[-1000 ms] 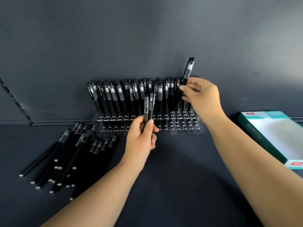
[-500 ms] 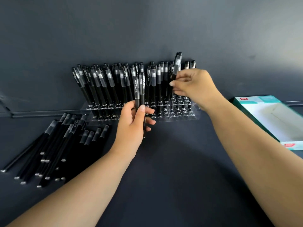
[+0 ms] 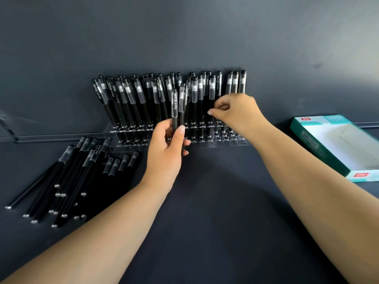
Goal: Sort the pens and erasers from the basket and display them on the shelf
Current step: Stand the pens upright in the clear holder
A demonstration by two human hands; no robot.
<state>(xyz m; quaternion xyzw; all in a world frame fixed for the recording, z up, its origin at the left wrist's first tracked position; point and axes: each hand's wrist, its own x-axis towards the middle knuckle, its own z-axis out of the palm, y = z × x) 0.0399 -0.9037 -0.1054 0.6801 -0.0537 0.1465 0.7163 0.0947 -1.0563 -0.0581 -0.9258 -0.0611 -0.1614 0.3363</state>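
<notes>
A clear acrylic pen rack stands against the dark back wall, with several black capped pens upright in its holes. My left hand grips two black pens upright in front of the rack's middle. My right hand is at the rack's right part, its fingers curled and pinching the lower barrel of a pen that stands in a hole level with its neighbours. A pile of loose black pens lies on the shelf to the left. No erasers or basket are in view.
An open teal and white cardboard box lies at the right on the dark shelf surface. A thin rail runs along the foot of the back wall. Several holes at the rack's front right hold nothing.
My right hand has lowered its pen into the rack, so it now stands level with the others. My left hand has kept its two pens in nearly the same place.
</notes>
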